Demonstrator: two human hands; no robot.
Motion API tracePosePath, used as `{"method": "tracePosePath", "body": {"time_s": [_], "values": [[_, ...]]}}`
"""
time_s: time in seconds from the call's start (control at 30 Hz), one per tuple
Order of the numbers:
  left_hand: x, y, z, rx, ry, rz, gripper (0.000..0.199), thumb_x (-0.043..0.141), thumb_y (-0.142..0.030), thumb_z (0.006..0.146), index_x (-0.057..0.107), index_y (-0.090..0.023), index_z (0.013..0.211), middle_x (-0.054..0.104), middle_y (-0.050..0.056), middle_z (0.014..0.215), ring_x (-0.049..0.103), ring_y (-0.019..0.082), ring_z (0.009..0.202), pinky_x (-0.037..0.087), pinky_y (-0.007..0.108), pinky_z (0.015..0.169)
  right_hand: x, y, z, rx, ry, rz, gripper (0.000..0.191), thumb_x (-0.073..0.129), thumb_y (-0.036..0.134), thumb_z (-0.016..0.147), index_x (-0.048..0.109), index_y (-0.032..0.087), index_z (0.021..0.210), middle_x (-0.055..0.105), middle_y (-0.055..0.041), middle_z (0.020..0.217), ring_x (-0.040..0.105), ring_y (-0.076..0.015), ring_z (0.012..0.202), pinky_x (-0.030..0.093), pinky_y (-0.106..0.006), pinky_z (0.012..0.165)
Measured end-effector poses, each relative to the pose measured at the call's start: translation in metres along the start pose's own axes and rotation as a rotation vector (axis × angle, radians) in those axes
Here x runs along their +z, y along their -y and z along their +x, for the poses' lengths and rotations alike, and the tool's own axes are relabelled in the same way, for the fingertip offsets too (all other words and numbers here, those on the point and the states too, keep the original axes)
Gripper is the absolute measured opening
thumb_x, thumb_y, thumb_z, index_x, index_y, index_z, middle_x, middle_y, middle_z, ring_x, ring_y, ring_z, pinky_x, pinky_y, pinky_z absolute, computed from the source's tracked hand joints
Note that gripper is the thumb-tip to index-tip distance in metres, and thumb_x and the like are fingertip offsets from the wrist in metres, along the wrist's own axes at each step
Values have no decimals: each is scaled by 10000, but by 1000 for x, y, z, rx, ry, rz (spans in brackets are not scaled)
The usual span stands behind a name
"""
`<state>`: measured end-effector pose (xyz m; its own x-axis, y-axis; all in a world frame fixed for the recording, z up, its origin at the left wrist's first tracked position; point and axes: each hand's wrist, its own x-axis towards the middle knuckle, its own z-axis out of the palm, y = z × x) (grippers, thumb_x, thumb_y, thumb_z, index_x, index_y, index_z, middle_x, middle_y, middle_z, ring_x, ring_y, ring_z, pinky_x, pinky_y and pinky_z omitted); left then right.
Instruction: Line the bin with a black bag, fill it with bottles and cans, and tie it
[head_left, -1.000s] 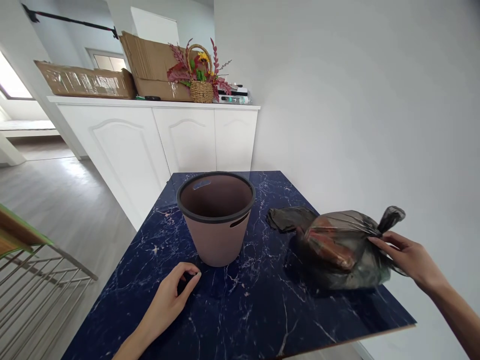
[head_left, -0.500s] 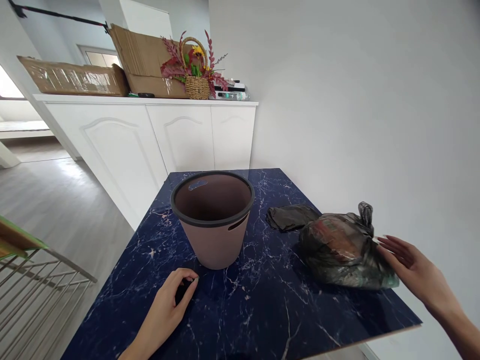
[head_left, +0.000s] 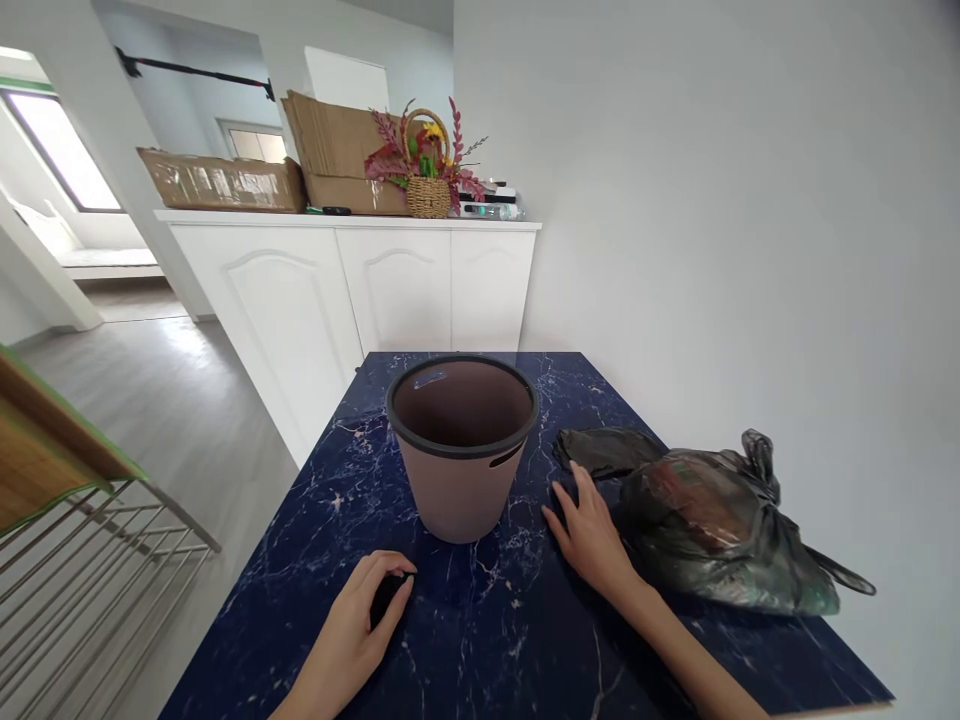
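My left hand (head_left: 358, 625) rests on the dark blue marbled table (head_left: 480, 650) in front of the bin, fingers curled and the tips nearly meeting the thumb, nothing seen in them. The brown-mauve bin (head_left: 461, 500) stands upright, with a black rim and handle slots. My right hand (head_left: 592, 530) is open, fingers spread, between the bin and a full black plastic bag (head_left: 720, 530). Its fingertips reach the near edge of a folded black plastic bag (head_left: 604, 447); whether they touch it I cannot tell. The full bag is knotted, its contents dimly visible through the film.
Behind the table is a white cabinet (head_left: 405, 285) with cardboard boxes (head_left: 217, 183), a flower basket (head_left: 427, 195) and a plastic bottle (head_left: 495, 211) on top. A metal rack (head_left: 112, 580) stands at the left. The wall (head_left: 712, 250) runs along the right side.
My right hand has left the full bag's knot and moved left to the folded bag. The full bag sits still on the table. My left hand keeps its pose; the view has shifted.
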<state>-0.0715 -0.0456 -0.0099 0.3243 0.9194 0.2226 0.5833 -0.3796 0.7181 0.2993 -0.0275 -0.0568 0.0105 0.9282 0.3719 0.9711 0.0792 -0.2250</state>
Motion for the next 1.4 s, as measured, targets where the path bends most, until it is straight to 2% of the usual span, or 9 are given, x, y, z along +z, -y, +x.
{"method": "tracePosePath", "body": {"time_s": [0.13,0.3,0.5,0.63,0.77,0.87,1.03,1.2,1.4], "values": [[-12,2,-20,-50,-49,-25,274,574,-507,1039,682,-277,1144,748,70,1132,732,252,1051,600,328,894,25,-8,39,273,110,-97,707,371,516,1094,513,3,1560,92,-280,1774,68,-453,1647,235,-639,1266],[-17,1,-27,-94,-65,-46,313,575,-544,1027,704,-266,1095,770,77,1083,745,259,1014,611,333,890,31,-7,64,390,148,-96,743,257,482,1101,532,-70,1516,245,-336,1717,204,-491,1609,255,-721,1211],[-15,0,-27,-95,-76,-64,324,573,-553,1021,716,-274,1101,773,71,1075,752,250,1004,618,328,883,20,18,15,218,223,-48,613,264,424,1114,638,75,1452,286,-171,1753,199,-337,1649,227,-634,1286],[-15,2,-28,-110,-90,-69,323,590,-564,1007,719,-279,1088,774,70,1071,754,256,1004,623,314,834,-2,37,-48,63,216,175,593,258,469,1130,587,189,1536,262,-81,1770,248,-312,1638,219,-604,1316],[-15,1,-27,-133,-62,-80,336,592,-579,1003,718,-286,1108,769,70,1095,752,255,1005,623,313,833,-53,54,-93,64,510,565,568,455,607,1073,587,340,1558,396,-18,1717,437,-365,1547,415,-550,1249],[-14,-9,-23,-129,-43,-104,343,574,-578,1018,722,-292,1137,765,71,1152,740,255,1043,612,324,894,-106,67,-101,115,650,853,587,624,687,971,660,402,1483,556,-45,1614,536,-384,1470,552,-473,1128],[-17,-57,-11,-85,102,-250,405,449,-543,1088,682,-333,1343,719,61,1365,682,253,1237,569,316,1020,-166,91,-72,323,525,1212,458,713,680,924,813,357,1234,735,-73,1372,656,-341,1319,570,-436,1087],[-26,-94,-1,-24,224,-311,508,404,-595,1079,741,-273,1281,783,73,1162,715,264,1046,599,307,911,-162,106,-36,261,478,1301,404,683,596,987,774,315,1263,726,-71,1364,651,-300,1307,549,-399,1100],[-31,-86,-5,-76,226,-314,502,389,-577,1091,728,-219,995,720,27,860,635,197,777,559,268,749,-147,106,-28,210,387,1248,445,592,563,1044,647,321,1413,700,-73,1362,677,-287,1273,612,-415,1035]]}}
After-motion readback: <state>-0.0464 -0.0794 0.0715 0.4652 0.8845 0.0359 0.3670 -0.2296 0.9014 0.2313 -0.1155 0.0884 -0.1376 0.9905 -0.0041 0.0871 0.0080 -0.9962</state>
